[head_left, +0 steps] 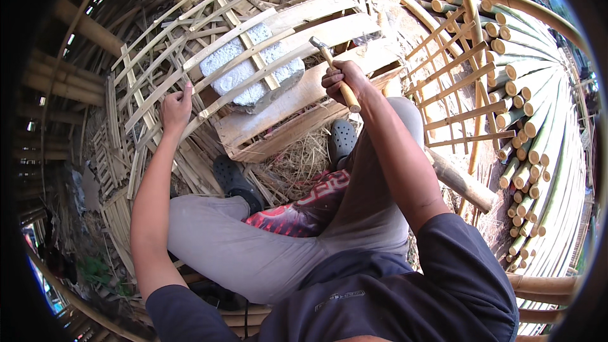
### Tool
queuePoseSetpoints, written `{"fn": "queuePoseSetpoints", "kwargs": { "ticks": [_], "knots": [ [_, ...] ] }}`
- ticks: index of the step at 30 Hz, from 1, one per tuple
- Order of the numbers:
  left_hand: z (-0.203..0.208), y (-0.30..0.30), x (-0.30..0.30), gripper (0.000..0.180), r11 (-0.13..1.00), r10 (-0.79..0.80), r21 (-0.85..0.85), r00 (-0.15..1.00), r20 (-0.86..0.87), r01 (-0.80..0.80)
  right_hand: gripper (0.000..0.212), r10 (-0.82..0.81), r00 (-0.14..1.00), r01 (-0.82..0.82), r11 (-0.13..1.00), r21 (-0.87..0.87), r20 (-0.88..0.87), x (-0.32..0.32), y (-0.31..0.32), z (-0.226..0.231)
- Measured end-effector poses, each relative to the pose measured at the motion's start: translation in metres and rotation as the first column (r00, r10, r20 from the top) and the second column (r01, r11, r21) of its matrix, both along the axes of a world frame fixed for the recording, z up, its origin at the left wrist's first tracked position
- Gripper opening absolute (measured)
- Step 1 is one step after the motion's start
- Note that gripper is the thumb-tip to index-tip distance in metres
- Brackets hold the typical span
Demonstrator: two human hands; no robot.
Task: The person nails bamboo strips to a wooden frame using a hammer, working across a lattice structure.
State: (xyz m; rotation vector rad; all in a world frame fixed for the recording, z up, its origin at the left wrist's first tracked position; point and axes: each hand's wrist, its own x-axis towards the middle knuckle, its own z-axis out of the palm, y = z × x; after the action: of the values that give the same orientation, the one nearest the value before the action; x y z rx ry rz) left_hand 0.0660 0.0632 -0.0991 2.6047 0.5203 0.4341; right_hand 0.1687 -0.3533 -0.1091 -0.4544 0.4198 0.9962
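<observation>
My right hand [342, 79] grips the pale wooden handle of a hammer [330, 66], its metal head raised over a lattice of split bamboo slats [237, 57]. The lattice lies across a wooden pallet [297, 98], with a grey stone block [244, 73] under the slats. My left hand [176, 106] presses on the left end of a slat, fingers closed around its edge. I sit with knees apart, dark clogs [235, 180] on straw.
Stacked round bamboo poles [532, 107] fill the right side. A bamboo grid panel [456, 101] leans beside my right arm. Piles of bent bamboo strips [120, 152] lie on the left. A thick log [462, 180] rests near my right knee.
</observation>
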Motion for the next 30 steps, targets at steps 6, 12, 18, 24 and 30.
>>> {"fn": "queuePoseSetpoints", "kwargs": {
  "ticks": [6,12,18,24,30],
  "knots": [
    [0.0,0.009,0.002,0.073,1.0,-0.011,-0.004,0.999,-0.031,0.011,0.034,0.009,0.999,-0.01,1.0,0.017,0.032,-0.002,0.009,0.011],
    [0.001,0.013,0.003,0.073,0.999,-0.013,-0.051,0.999,-0.041,0.011,0.033,0.091,0.989,-0.086,0.995,-0.048,0.116,-0.005,0.006,0.016],
    [0.001,0.018,0.003,0.073,1.0,0.007,0.026,0.998,-0.058,-0.005,0.032,0.123,0.977,-0.116,0.992,-0.048,0.175,-0.011,0.005,0.016],
    [0.011,0.003,0.004,0.07,0.999,-0.034,-0.028,0.999,-0.017,0.033,0.036,0.056,0.989,-0.076,0.986,0.147,0.138,-0.017,-0.007,0.023],
    [0.01,0.005,0.005,0.068,0.999,-0.031,-0.046,0.999,-0.04,0.029,0.038,-0.052,0.996,0.053,0.999,-0.007,0.066,-0.014,-0.012,0.018]
  ]
}}
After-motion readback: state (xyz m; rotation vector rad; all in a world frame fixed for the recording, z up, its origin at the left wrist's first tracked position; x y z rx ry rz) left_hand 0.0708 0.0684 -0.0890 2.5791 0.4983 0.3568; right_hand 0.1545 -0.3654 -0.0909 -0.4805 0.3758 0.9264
